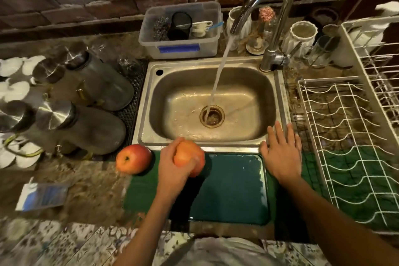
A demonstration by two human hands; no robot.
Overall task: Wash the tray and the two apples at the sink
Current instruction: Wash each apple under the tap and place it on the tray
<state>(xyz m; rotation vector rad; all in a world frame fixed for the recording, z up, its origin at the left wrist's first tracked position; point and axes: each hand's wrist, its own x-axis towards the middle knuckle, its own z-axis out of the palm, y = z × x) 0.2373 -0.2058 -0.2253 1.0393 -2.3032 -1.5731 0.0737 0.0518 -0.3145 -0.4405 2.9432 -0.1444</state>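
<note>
A dark green tray (233,190) lies on the counter just in front of the steel sink (149,131). My left hand (172,168) grips a red-orange apple (190,157) above the tray's far left corner, near the sink's front rim. A second apple (133,158) rests on the counter at the tray's left edge. My right hand (281,154) hovers open, fingers spread, over the tray's far right corner and holds nothing. Water runs from the curved tap (269,6) into the drain (212,116).
A white wire dish rack (349,147) fills the counter at right. Large steel-lidded jars (86,84) stand at left on a dark mat. Behind the sink sit a clear plastic tub (181,32) of scrubbers and white ribbed cups (302,36). A small packet (43,195) lies front left.
</note>
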